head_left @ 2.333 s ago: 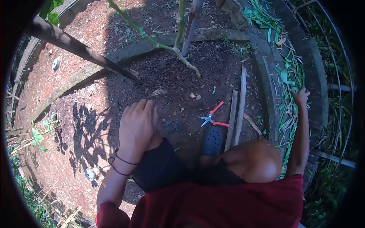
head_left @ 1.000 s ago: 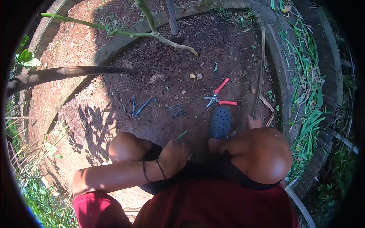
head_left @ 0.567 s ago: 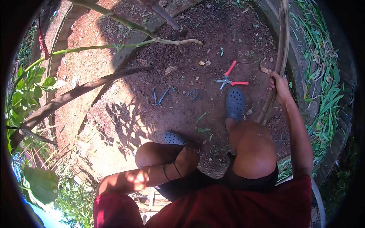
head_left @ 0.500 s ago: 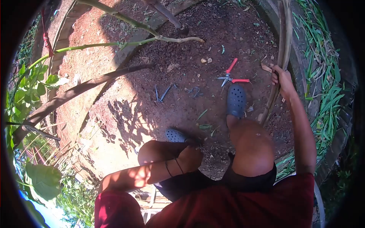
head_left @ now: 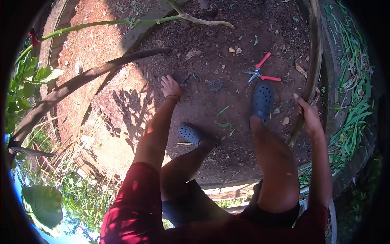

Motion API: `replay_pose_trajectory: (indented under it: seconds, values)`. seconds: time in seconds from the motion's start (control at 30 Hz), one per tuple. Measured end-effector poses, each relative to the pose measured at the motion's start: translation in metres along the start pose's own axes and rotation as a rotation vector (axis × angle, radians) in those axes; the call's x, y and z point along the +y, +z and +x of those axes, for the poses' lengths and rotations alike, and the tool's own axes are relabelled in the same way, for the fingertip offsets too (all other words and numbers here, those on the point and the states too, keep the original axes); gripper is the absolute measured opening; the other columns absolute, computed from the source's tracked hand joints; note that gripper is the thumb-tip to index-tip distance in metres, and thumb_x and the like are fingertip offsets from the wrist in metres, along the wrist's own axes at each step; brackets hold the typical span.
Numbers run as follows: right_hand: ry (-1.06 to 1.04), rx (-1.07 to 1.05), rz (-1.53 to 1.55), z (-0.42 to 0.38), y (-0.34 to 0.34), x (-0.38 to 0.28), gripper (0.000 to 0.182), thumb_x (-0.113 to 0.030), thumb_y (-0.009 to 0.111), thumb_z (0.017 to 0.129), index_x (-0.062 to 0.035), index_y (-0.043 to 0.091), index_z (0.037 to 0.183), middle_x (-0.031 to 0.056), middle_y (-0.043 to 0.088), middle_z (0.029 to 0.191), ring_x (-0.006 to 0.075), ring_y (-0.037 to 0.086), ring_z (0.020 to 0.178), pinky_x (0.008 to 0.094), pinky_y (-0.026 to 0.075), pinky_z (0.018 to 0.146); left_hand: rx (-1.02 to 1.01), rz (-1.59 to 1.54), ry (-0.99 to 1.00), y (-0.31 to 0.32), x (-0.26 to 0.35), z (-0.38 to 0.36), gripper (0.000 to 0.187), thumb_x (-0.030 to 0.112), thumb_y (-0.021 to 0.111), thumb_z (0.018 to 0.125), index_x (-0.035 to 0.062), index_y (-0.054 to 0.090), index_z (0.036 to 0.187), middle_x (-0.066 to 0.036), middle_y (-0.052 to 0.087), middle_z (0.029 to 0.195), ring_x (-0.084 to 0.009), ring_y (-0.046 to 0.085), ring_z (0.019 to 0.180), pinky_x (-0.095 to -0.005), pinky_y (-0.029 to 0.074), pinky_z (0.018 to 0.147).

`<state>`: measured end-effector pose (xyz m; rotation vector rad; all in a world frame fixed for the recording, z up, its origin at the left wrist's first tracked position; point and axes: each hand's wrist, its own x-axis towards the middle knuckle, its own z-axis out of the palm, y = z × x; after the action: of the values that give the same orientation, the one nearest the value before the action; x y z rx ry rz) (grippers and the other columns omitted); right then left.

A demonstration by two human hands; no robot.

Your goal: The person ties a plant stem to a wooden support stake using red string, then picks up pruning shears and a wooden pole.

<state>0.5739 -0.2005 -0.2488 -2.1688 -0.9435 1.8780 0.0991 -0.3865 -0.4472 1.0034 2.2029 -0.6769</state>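
My left hand [head_left: 171,86] reaches down to the dark soil, its fingers slightly apart, over a thin blue-grey strip [head_left: 186,79] that it partly covers. Whether the fingertips touch the strip is hidden. At the right, my right hand [head_left: 310,115] is wrapped round the lower part of a long wooden pole [head_left: 315,49]. Pruning shears [head_left: 268,61] with red handles lie with their blades apart, just beyond the grey clog [head_left: 263,97] on my right foot. Tangled blue-grey strips [head_left: 217,84] lie between the shears and my left hand.
A thick brown branch [head_left: 77,85] slants in from the left, with a green stem [head_left: 101,22] above it. The other clog [head_left: 189,133] is below my left hand. Cut grass [head_left: 350,101] lines the right edge behind a border.
My left hand has gone from beside my knee out to the strip on the soil. My right hand still holds the pole, a little lower down. The view has shifted.
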Motion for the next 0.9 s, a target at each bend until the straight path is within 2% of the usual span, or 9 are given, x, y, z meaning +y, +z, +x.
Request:
replay_pose_trajectory:
  seconds: [0.07,0.17,0.2,0.4,0.5,0.6,0.73,0.83,0.9]
  values:
    - [0.011,0.013,0.019,-0.009,0.007,0.011,0.029,-0.028,0.079,0.092,-0.0157,0.055,0.081,-0.0073,0.043,0.066,0.0058,0.039,0.058,0.0273,0.034,0.059,0.264,-0.074,0.042,0.028,0.010,-0.003,0.057,0.040,0.076,0.089,0.0050,0.051,0.126,-0.016,0.051,0.141,-0.0367,0.058,0.128,-0.0506,0.057,0.092]
    - [0.046,0.024,0.065,-0.015,0.014,0.025,0.030,-0.026,0.079,0.092,-0.0152,0.054,0.081,-0.0070,0.043,0.066,0.0064,0.039,0.059,0.0277,0.034,0.060,0.073,-0.340,-0.050,0.048,0.006,-0.005,0.044,0.033,0.072,0.092,0.0076,0.055,0.124,-0.016,0.052,0.140,-0.0404,0.063,0.118,-0.0529,0.056,0.092]
    - [0.045,0.030,0.110,-0.017,0.016,0.029,0.030,-0.027,0.079,0.092,-0.0150,0.054,0.080,-0.0067,0.042,0.066,0.0067,0.039,0.059,0.0278,0.035,0.060,0.165,-0.401,-0.012,0.054,0.006,-0.011,0.034,0.027,0.069,0.094,0.0082,0.058,0.121,-0.018,0.060,0.130,-0.0436,0.066,0.110,-0.0531,0.055,0.091]
    - [0.079,0.088,0.205,-0.022,0.014,0.030,0.030,-0.028,0.078,0.093,-0.0144,0.054,0.081,-0.0056,0.043,0.066,0.0074,0.041,0.060,0.0284,0.036,0.061,0.050,-0.814,0.421,0.044,0.034,-0.057,0.032,0.028,0.064,0.099,0.0029,0.058,0.118,-0.022,0.070,0.108,-0.0430,0.065,0.111,-0.0505,0.053,0.091]
    - [0.083,0.104,0.155,-0.020,0.012,0.038,0.029,-0.028,0.078,0.094,-0.0136,0.056,0.082,-0.0058,0.044,0.067,0.0071,0.041,0.061,0.0283,0.036,0.062,-0.047,-0.992,0.141,0.054,0.074,-0.059,0.053,0.039,0.069,0.099,-0.0021,0.051,0.128,-0.021,0.068,0.108,-0.0444,0.068,0.102,-0.0512,0.053,0.090]
    - [0.060,0.097,0.132,-0.023,0.017,0.043,0.027,-0.028,0.078,0.094,-0.0133,0.058,0.084,-0.0064,0.044,0.069,0.0064,0.041,0.063,0.0277,0.035,0.062,0.145,-0.598,0.274,0.058,0.112,-0.059,0.070,0.046,0.073,0.094,-0.0011,0.042,0.135,-0.023,0.061,0.124,-0.0436,0.068,0.104,-0.0503,0.054,0.093]
    - [0.072,0.083,0.122,-0.039,0.025,0.035,0.027,-0.025,0.076,0.095,-0.0151,0.055,0.081,-0.0065,0.042,0.069,0.0070,0.040,0.064,0.0277,0.033,0.064,-0.085,-0.449,0.187,0.034,0.148,-0.070,0.079,0.047,0.077,0.090,0.0041,0.036,0.141,-0.026,0.049,0.140,-0.0469,0.067,0.108,-0.0525,0.054,0.095]
    - [0.092,0.128,0.124,-0.051,0.026,0.032,0.025,-0.027,0.078,0.094,-0.0150,0.058,0.084,-0.0069,0.043,0.072,0.0069,0.039,0.065,0.0276,0.033,0.064,-0.088,-0.346,0.186,0.018,0.153,-0.067,0.066,0.042,0.074,0.091,0.0069,0.043,0.138,-0.027,0.057,0.134,-0.0495,0.065,0.109,-0.0560,0.054,0.094]
    - [0.070,0.138,0.152,-0.058,0.021,0.037,0.024,-0.027,0.078,0.093,-0.0153,0.059,0.085,-0.0072,0.043,0.072,0.0065,0.039,0.066,0.0276,0.032,0.064,-0.161,-0.181,0.371,0.009,0.145,-0.068,0.046,0.030,0.069,0.092,0.0040,0.052,0.126,-0.027,0.066,0.121,-0.0491,0.067,0.108,-0.0559,0.057,0.090]
